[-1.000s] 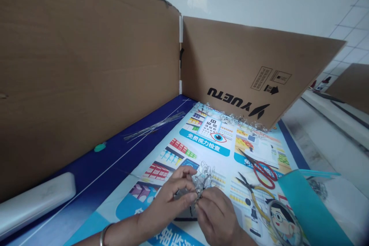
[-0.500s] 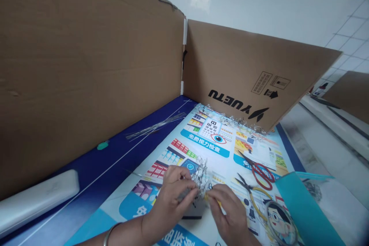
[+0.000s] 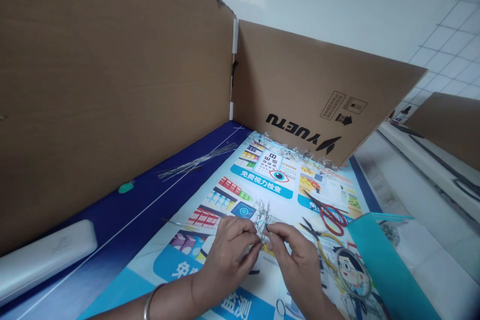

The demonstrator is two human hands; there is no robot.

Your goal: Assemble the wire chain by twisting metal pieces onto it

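A small bunch of thin, bent silvery wires stands up between my hands over the printed sheet. On its left my left hand is closed, thumb and forefinger pinching the lower part of the bunch. From the right, my right hand pinches at a dark wire end beside it; the exact grip is too small to make out. A bit of yellow shows below the fingertips. Right of my right hand lie cutting pliers with yellow handles and red-handled scissors.
Cardboard panels stand at the back and along the left. Curled wire pieces line the back panel. Straight wires lie on the blue strip, near a green blob. A long white case and a teal-edged pouch flank the sheet.
My right hand has shifted up and closer to my left, its fingertips now beside the wire bunch. The whole view has swung slightly, moving the surroundings left.
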